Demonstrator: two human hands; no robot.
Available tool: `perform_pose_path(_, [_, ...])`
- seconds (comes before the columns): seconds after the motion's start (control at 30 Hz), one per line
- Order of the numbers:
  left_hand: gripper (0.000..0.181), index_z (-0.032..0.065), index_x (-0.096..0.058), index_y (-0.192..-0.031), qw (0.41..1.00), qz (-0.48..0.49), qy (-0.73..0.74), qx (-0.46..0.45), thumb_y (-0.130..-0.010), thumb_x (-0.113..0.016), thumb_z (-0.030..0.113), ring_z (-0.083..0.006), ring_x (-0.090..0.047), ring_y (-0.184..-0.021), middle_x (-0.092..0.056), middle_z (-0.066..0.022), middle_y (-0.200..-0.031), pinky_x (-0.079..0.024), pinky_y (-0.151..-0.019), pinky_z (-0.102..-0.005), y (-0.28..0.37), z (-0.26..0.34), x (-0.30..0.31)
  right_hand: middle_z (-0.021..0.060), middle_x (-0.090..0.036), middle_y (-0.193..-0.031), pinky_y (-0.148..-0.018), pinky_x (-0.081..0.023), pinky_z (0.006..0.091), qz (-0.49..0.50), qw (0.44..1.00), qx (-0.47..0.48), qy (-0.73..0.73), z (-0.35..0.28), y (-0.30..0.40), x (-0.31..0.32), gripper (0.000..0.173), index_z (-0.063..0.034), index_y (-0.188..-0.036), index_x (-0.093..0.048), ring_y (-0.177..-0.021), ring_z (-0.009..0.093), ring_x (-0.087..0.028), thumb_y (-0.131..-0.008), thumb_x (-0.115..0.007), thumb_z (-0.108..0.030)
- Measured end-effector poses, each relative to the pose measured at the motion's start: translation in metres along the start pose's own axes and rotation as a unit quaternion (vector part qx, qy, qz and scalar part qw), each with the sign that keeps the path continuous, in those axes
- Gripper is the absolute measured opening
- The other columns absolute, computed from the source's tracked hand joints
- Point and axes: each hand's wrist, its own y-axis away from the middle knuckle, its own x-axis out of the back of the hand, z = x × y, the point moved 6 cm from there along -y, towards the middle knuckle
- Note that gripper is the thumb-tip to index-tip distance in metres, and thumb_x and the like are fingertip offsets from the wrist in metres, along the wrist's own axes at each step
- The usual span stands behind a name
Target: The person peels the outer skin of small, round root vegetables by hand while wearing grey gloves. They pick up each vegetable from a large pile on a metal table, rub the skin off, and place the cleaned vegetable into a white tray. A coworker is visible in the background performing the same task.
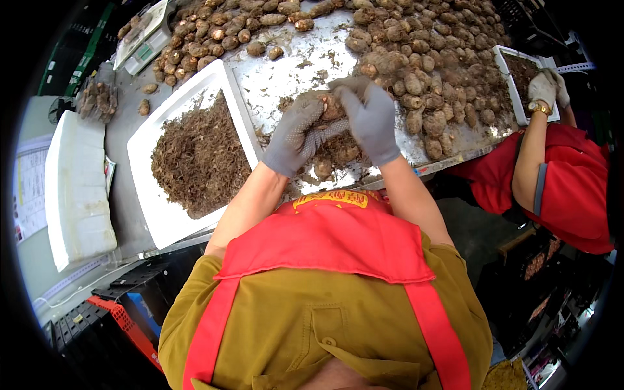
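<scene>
Both of my hands wear grey dotted work gloves and meet over the metal table (292, 53). A brown, hairy taro corm (332, 108) with a pale pinkish spot sits in the grip of my left hand (300, 129). My right hand (371, 117) is at the corm's right side, its fingers bent over it and partly blurred; whether they grip it is unclear. Below my hands, more corms (322, 166) and loose fibres lie near the table's front edge. To the left, a white foam box (183, 234) holds a heap of brown fibrous peelings (202, 156).
A large pile of taro corms (429, 63) covers the table's right side; another pile (209, 36) lies back left beside a scale (144, 41). A co-worker's gloved hands (543, 90) are over a second foam box (512, 92). A white foam block (78, 190) stands far left.
</scene>
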Motion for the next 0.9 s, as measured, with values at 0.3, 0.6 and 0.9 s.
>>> perform_pose_path(0.3, [0.063, 0.0053, -0.037, -0.144, 1.000, -0.009, -0.002, -0.028, -0.091, -0.066, 0.023, -0.0272, -0.053, -0.125, -0.053, -0.0129, -0.135, -0.045, -0.105, -0.0421, -0.004, 0.009, -0.001, 0.0153, -0.063, -0.071, -0.064, -0.048, 0.0374, -0.047, 0.989, -0.139, 0.021, 0.043, -0.003, 0.034, 0.044, 0.0022, -0.090, -0.067, -0.069, 0.027, -0.063, -0.095, -0.055, -0.040])
perform_pose_path(0.6, [0.076, 0.0020, -0.044, -0.141, 0.936, 0.060, -0.342, -0.059, -0.073, -0.077, 0.009, -0.0192, -0.052, -0.121, -0.054, -0.0119, -0.133, -0.038, -0.107, -0.0328, 0.011, 0.032, -0.023, 0.0110, -0.068, -0.092, -0.076, -0.054, 0.0304, 0.016, 0.974, -0.218, -0.051, 0.033, -0.017, 0.037, 0.037, 0.0039, -0.105, -0.067, -0.085, 0.020, -0.066, -0.092, -0.061, -0.031])
perform_pose_path(0.9, [0.086, 0.0061, -0.033, -0.149, 0.874, 0.055, -0.469, -0.115, -0.073, -0.073, 0.007, -0.0183, -0.055, -0.117, -0.055, -0.0135, -0.131, -0.041, -0.103, -0.0307, 0.008, 0.027, -0.019, 0.0156, -0.068, -0.099, -0.082, -0.050, 0.0327, -0.031, 0.999, -0.001, 0.038, 0.002, -0.001, 0.007, 0.025, 0.0001, -0.100, -0.070, -0.091, 0.025, -0.065, -0.086, -0.068, -0.021])
